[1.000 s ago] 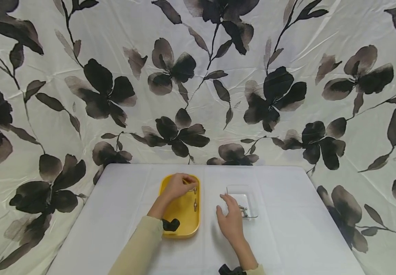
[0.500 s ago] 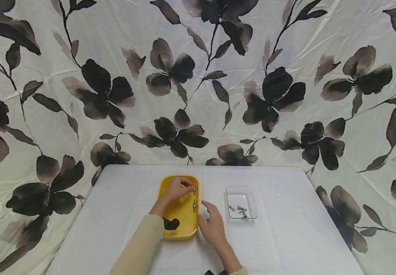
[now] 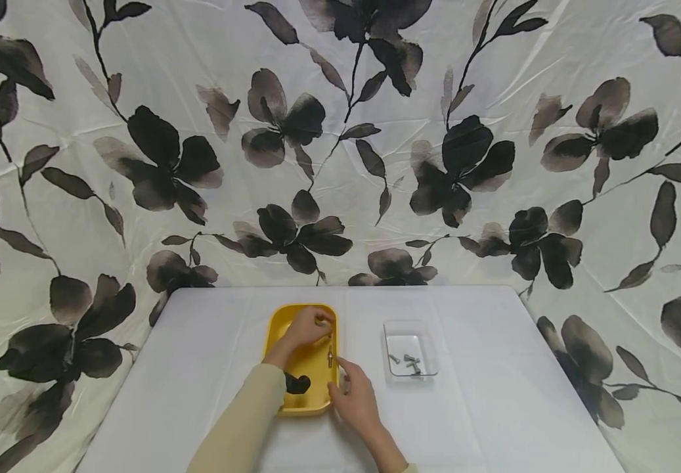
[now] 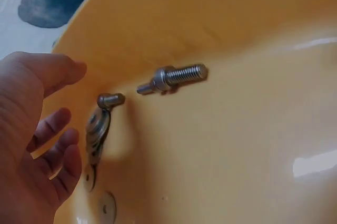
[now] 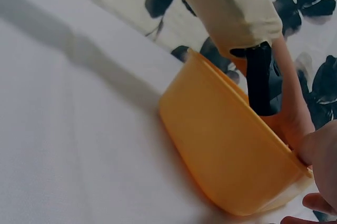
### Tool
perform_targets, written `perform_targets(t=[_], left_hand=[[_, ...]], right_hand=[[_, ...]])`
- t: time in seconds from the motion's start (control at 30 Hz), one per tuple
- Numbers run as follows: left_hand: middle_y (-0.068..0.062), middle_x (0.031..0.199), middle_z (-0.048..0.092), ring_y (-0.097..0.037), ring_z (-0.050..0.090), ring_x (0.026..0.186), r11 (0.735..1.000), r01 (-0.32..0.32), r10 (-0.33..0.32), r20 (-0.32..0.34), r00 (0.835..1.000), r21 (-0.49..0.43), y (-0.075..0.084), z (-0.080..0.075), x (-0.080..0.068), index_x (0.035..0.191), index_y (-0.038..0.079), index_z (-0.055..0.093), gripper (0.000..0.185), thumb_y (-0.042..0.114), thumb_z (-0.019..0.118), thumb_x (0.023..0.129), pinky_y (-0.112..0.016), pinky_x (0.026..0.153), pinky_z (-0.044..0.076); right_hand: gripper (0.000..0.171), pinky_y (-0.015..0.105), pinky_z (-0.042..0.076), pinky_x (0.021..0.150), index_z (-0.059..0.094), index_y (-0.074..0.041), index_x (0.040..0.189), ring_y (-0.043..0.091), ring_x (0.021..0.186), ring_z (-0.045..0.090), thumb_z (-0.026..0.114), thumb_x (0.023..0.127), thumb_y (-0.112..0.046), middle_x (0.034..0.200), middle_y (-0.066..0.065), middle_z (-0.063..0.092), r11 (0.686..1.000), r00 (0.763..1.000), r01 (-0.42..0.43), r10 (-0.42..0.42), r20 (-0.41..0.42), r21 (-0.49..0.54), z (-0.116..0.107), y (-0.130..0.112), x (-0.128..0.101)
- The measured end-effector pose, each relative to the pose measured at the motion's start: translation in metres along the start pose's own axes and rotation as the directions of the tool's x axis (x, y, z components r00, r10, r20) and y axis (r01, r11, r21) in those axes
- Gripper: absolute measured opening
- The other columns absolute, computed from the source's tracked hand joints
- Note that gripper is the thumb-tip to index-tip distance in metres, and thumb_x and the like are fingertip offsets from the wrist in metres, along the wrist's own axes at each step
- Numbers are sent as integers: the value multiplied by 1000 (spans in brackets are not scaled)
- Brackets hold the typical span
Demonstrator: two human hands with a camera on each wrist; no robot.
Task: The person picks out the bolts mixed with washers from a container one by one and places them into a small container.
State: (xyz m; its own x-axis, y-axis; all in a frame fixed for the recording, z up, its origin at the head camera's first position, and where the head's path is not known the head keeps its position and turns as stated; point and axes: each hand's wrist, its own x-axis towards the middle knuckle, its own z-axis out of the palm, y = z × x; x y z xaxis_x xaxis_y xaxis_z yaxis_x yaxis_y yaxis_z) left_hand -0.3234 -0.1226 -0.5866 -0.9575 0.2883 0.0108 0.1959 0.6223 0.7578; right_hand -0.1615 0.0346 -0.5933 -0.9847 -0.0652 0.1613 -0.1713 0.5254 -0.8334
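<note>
A yellow tray stands on the white-covered table. Inside its far end is my left hand, which in the left wrist view has bent, loose fingers and nothing between them. Beside those fingers lie a small metal pin-like piece, a stack of rounded metal pieces and a flat washer. A threaded bolt with a collar lies farther along the tray wall. My right hand is at the tray's right rim, thumb and index finger apart near the bolt; whether it touches the rim is unclear.
Right of the tray stands a clear plastic box holding several small screws. A floral cloth hangs behind the table's far edge. A black wrist strap on my left arm overhangs the tray.
My right hand has moved left from beside the clear box to the tray's right rim. My left hand stays at the tray's far end. The view has shifted slightly.
</note>
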Motion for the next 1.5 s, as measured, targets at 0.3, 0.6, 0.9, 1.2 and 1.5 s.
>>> perform_targets(t=[0.3, 0.6, 0.9, 1.2, 1.5], left_hand=[[-1, 98, 67, -22, 56, 87, 992, -102, 97, 75, 992, 67, -17, 1, -2, 104, 10, 74, 25, 8, 77, 79, -36, 80, 47], [-1, 101, 64, -19, 54, 88, 988, -80, 70, 76, 995, 130, -18, 0, -7, 107, 14, 72, 30, 2, 72, 80, -37, 83, 47], [3, 89, 65, -18, 58, 87, 984, -47, 38, 50, 998, 172, -18, -1, -12, 88, 12, 74, 7, 13, 78, 82, -39, 84, 48], [8, 86, 65, -14, 57, 85, 985, 51, -51, -6, 999, 165, -21, 4, -14, 87, 18, 78, 17, 30, 84, 76, -36, 83, 48], [9, 81, 68, -11, 60, 76, 983, 130, -124, -54, 991, 131, -22, 7, -13, 82, 19, 78, 20, 38, 81, 77, -33, 73, 51]], right_hand=[[49, 42, 52, 86, 53, -8, 137, 30, 107, 61, 66, 90, -16, 131, 11, 56, 999, 1000, 17, -17, -6, 43, 6, 2, 0], [51, 39, 51, 88, 51, -9, 139, 28, 108, 60, 66, 90, -15, 133, 11, 55, 997, 1000, -6, 5, 11, 71, 7, 5, 1], [50, 39, 53, 84, 53, -6, 137, 31, 105, 62, 66, 89, -12, 130, 15, 55, 994, 1000, 20, -19, -10, 110, 7, 8, 1], [49, 38, 52, 85, 52, -6, 136, 28, 103, 62, 66, 89, -9, 130, 15, 56, 992, 1000, 18, -16, -20, 126, 7, 10, 0], [49, 36, 53, 83, 52, -8, 137, 27, 103, 62, 64, 90, -10, 130, 14, 56, 989, 1000, 26, -24, -14, 142, 9, 11, -1]])
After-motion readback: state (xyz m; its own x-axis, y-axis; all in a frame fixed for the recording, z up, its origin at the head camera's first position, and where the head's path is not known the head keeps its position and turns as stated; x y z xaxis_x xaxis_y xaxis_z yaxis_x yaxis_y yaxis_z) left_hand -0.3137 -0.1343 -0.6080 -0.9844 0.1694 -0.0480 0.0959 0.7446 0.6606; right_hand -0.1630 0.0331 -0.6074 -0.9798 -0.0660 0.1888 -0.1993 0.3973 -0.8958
